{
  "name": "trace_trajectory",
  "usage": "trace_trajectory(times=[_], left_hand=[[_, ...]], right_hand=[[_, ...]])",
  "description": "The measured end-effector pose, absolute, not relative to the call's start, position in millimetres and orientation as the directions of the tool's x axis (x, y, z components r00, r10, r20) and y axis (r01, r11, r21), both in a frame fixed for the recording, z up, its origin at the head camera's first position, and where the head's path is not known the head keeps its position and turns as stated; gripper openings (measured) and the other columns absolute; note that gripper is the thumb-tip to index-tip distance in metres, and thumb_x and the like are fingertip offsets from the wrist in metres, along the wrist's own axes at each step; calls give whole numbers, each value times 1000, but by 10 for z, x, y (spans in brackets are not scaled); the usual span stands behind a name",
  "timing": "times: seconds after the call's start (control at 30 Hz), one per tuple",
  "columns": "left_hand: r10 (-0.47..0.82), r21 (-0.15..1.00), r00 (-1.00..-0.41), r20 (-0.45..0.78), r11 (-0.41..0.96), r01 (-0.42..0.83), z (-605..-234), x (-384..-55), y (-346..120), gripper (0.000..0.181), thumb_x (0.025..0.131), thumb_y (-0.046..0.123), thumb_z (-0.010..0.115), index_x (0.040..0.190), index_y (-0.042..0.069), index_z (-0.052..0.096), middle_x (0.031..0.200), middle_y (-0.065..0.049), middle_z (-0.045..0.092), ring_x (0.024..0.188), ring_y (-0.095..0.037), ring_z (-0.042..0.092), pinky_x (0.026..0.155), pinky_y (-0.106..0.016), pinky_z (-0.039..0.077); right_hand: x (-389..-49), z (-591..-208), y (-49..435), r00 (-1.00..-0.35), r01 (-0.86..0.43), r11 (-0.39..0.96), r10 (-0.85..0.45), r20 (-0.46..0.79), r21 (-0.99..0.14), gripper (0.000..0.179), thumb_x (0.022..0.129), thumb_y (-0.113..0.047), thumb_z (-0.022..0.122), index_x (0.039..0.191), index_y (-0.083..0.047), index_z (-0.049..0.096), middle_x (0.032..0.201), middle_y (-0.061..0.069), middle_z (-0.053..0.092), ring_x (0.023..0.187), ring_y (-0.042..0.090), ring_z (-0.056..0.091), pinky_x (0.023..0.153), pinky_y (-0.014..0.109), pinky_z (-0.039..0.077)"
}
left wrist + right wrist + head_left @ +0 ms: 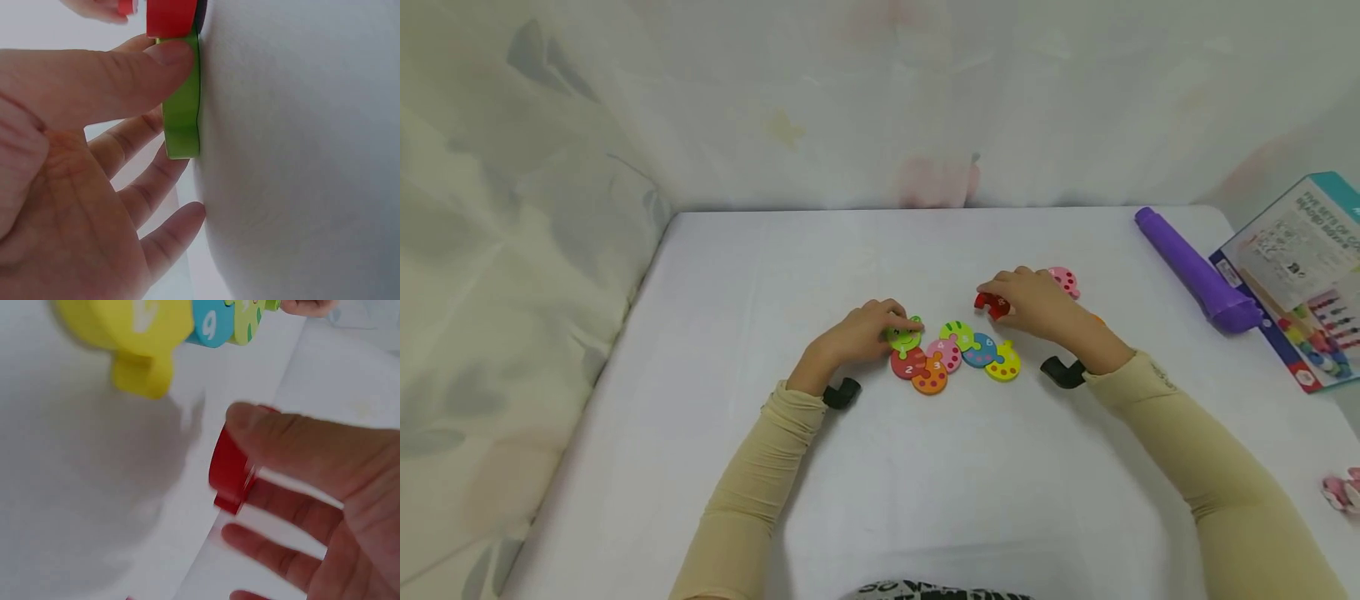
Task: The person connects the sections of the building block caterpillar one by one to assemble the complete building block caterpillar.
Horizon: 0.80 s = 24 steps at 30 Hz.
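The left hand (867, 332) pinches a flat green puzzle piece with a smiling face (904, 338). The right hand (1037, 302) pinches a small, flat red puzzle piece (992, 305), away from the others. Wide room on the white, cloth-covered surface (925, 483) lies left of the left hand and back toward the person; its far edge is well past both hands. Between the hands, a wiggly row of bright, round, numbered puzzle pieces (945, 354) joins the green face. A pink, spotted puzzle piece (1063, 280) sits just past the right hand. Farther right lie a purple plastic stick (1198, 275) and a colorful cardboard box (1311, 287).
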<state>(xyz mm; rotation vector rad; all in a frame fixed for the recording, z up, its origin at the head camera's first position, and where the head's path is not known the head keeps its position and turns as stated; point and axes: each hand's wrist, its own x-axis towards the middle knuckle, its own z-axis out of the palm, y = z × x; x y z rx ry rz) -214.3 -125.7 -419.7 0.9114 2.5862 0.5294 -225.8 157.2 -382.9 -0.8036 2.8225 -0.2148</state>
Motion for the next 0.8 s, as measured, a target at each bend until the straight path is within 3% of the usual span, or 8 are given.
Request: trace_trajectory(times=[0.3,0.8], left_hand=[[665,455,-727,-171,708,541,-4211,-2143,-1275,49,85,7,62,129,27,56,121,-2,51,105,-20,44,88,-35,39],[670,465,-724,-162,699,543,-4160,-2132,-1268,47,85,6,62,128,24,57,119,-3,52,104,-22,45,89,-35,38]], right_hand=[[-2026,-3839,1780,-774,-593,775,-623,-110,-218,50,74,-14,77,121,-12,61,114,7,61,103,30,49,90,54,35],[-1884,-3918,1839,-761,-614,768,-637,-123,-183,52,71,-15,79,120,-14,63,114,8,61,105,31,50,87,53,37]])
